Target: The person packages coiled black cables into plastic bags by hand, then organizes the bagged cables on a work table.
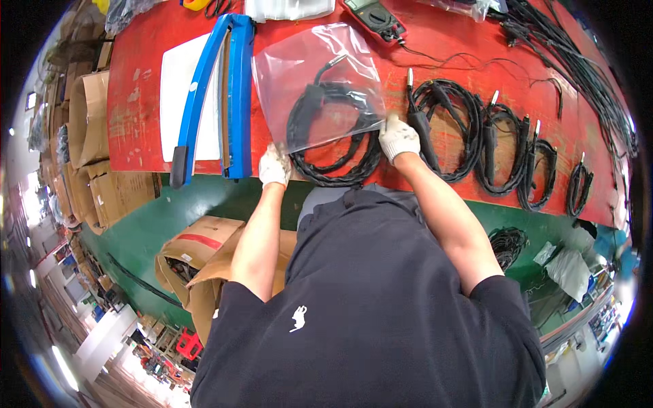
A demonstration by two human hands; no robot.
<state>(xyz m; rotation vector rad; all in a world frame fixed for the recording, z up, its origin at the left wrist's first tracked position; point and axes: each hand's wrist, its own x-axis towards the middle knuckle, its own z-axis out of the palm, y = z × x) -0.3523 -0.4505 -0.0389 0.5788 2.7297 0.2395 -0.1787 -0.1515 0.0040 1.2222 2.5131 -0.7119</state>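
Note:
A clear plastic bag (282, 71) is stretched between my two gloved hands. My left hand (275, 165) closes on its lower left corner, and my right hand (399, 138) pinches its lower right corner. A thick coil of black cable (337, 178) lies on the red table, with its upper part showing through the bag and its lower part bare. Whether that upper part is inside the bag or beneath it, I cannot tell. Just right of my right hand lies another black cable coil (469, 112) with a metal-tipped end.
Left of the bag stands a blue impulse sealer (238, 95) over a white sheet (178, 102). Several smaller coils line the right, including one black coil (578, 190). A red multimeter (375, 19) and loose black cables (578, 75) lie farther back. Cardboard boxes (197, 238) stand below the table edge (139, 169).

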